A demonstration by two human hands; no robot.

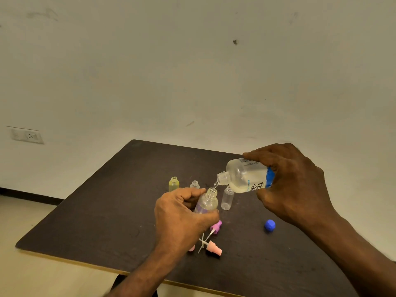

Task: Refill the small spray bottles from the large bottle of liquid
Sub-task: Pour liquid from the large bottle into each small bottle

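My view of a plain indoor room, sparsely furnished, bare off-white scuffed plaster wall (192, 71), white switch-and-socket plate (26, 135) set low in it, dark skirting strip (30, 196), pale tiled floor (25, 273), dark brown laminate tabletop with light wooden edge (102, 211)

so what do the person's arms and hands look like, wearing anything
Both arms are bare up to the frame edge: no sleeves in view. The left hand and right hand wear no gloves, and no rings, watch or bands show on the fingers or wrists. A dark bit of clothing shows at the bottom edge, under the left forearm.
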